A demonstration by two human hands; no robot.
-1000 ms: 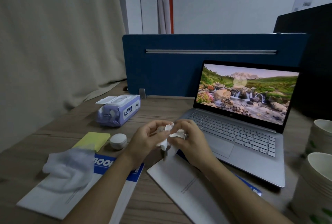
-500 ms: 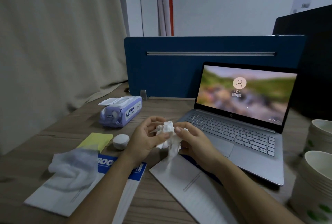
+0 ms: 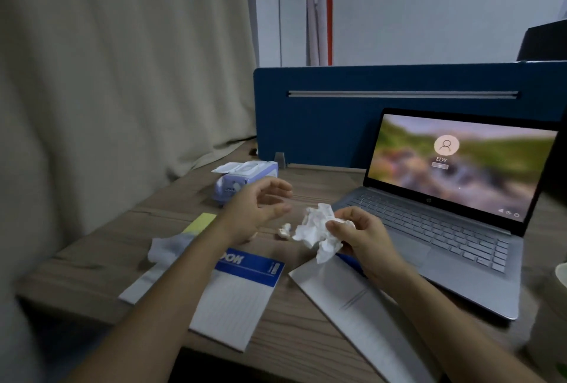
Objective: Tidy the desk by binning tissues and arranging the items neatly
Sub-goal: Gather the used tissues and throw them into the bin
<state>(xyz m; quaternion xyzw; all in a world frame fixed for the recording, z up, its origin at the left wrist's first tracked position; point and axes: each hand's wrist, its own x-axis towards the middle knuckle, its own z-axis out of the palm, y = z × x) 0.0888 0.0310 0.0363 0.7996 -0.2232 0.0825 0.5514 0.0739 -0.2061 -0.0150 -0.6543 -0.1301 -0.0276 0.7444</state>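
Head view, right hand (image 3: pixel 362 237) pinching crumpled tissue (image 3: pixel 317 230), left hand (image 3: pixel 257 209) loosely spread

Bare desk (image 3: pixel 310 186) between wipes pack (image 3: pixel 242 178) and laptop (image 3: pixel 445 229) lies open.

Beige curtain (image 3: pixel 122 75) hangs left of blue divider (image 3: pixel 337 125).

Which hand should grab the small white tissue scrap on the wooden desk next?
Left. The left hand is open and empty beside the small white tissue scrap, while the right hand already grips the large crumpled white tissue.
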